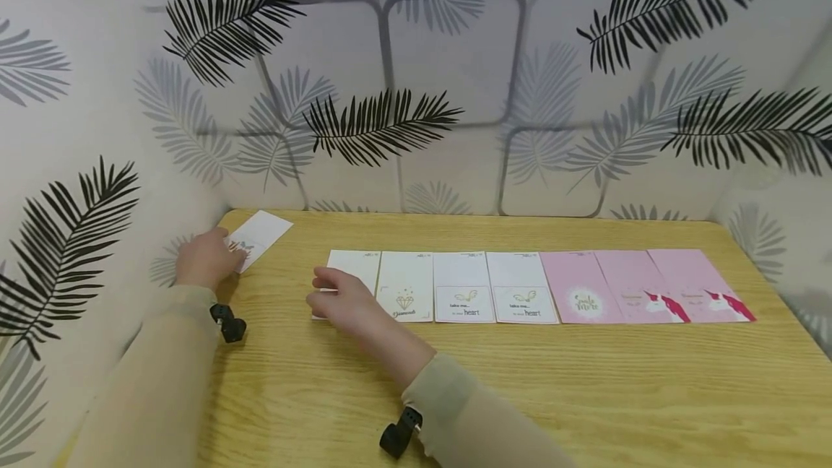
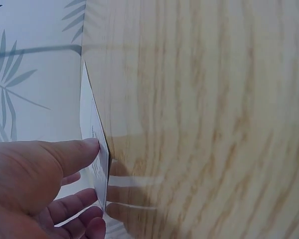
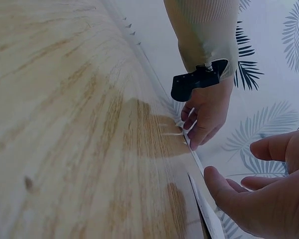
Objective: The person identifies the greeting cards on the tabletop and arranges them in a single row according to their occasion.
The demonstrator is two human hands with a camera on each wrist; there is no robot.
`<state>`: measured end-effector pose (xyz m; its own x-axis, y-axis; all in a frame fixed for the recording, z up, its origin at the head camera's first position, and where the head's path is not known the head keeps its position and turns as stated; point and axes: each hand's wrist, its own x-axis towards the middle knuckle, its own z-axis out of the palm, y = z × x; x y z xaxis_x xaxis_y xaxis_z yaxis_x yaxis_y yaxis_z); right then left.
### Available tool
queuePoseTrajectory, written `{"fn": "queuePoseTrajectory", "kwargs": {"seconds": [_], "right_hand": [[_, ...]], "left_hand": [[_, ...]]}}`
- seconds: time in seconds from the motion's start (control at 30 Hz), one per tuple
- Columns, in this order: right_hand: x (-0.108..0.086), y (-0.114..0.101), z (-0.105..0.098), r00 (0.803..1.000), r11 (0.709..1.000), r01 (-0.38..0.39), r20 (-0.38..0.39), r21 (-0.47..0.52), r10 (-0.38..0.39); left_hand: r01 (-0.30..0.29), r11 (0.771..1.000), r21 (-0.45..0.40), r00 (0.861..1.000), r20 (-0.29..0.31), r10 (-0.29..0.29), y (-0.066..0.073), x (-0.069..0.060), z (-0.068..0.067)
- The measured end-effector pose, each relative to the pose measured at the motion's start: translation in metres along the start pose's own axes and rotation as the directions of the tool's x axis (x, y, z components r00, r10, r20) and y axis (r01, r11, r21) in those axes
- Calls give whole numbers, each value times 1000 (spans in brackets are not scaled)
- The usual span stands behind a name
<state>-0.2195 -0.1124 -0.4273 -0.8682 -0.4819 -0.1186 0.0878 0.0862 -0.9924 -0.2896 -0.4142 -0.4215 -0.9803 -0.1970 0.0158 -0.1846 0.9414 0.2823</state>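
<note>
At the table's far left corner my left hand [image 1: 206, 258] pinches a white card [image 1: 265, 228] with a butterfly print. Seen from the left wrist, the thumb lies on the face of the card [image 2: 95, 149] and the fingers are behind it. My right hand [image 1: 351, 303] is over the leftmost cream card [image 1: 354, 262] of a row, covering its lower part. The right wrist view shows the fingers of that hand [image 3: 269, 199] spread apart, with nothing between them. Beside it lies a cream card with a gold diamond print [image 1: 406, 284].
Further right in the row lie two white cards with winged hearts [image 1: 460, 269], a pink card with a round white print [image 1: 575, 273] and two pink unicorn cards [image 1: 682, 273]. The wooden table [image 1: 585, 388] meets a leaf-patterned backdrop [image 1: 455, 165] behind and at the left.
</note>
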Motion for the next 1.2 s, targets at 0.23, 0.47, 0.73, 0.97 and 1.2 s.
{"fn": "queuePoseTrajectory", "kwargs": {"seconds": [0.23, 0.47, 0.73, 0.97, 1.2], "right_hand": [[0, -1, -1, 1000, 1000, 1, -9, -4, -1], [-1, -4, -2, 1000, 999, 22, -8, -23, -23], [-3, -5, -1, 1000, 999, 27, 11, -17, -27], [-2, -4, 5, 999, 999, 41, 28, -4, -41], [-4, -7, 11, 998, 999, 44, 37, 5, -44]], "left_hand": [[1, 1000, -19, 1000, -31, -2, -1, -1, 0], [51, 983, -176, 997, -45, -60, -5, -9, -4], [107, 942, -317, 993, -14, -117, -5, -19, -11], [86, 908, -409, 994, -26, -106, -8, -31, -17], [104, 848, -520, 989, -38, -145, 7, -54, -24]]}}
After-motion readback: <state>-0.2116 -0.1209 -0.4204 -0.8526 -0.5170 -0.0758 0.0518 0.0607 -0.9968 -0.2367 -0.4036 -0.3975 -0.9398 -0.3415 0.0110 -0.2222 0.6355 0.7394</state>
